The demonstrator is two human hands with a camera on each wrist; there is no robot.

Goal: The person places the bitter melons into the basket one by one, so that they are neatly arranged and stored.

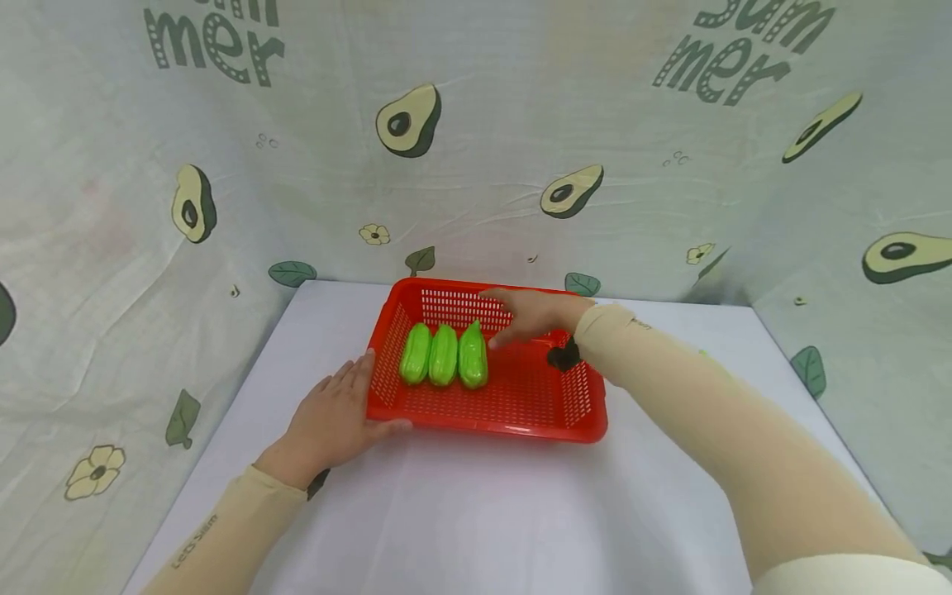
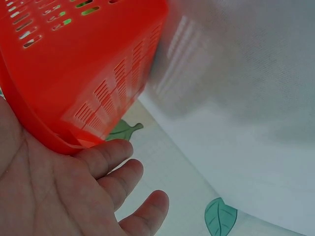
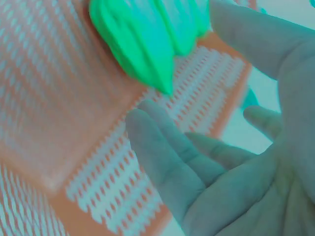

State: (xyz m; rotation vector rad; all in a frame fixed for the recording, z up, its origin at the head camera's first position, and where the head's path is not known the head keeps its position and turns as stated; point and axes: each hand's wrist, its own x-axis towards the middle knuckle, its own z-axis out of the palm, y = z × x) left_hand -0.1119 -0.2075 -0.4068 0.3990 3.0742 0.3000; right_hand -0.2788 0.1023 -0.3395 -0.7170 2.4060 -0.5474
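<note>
A red slotted plastic basket (image 1: 521, 426) stands on the white table. Three green ridged vegetables (image 1: 444, 355) lie side by side in its left half. My left hand (image 1: 338, 413) rests flat on the table with its fingers against the basket's left front corner (image 2: 74, 123). My right hand (image 1: 531, 314) hovers open inside the basket by the far wall, just right of the nearest green vegetable (image 3: 142, 44), with its fingers (image 3: 162, 152) spread and holding nothing.
The white table (image 1: 476, 512) extends in front of the basket. An avocado-print cloth (image 1: 476, 165) hangs behind and along both sides. A small black wrist camera (image 1: 563, 357) sits under my right forearm.
</note>
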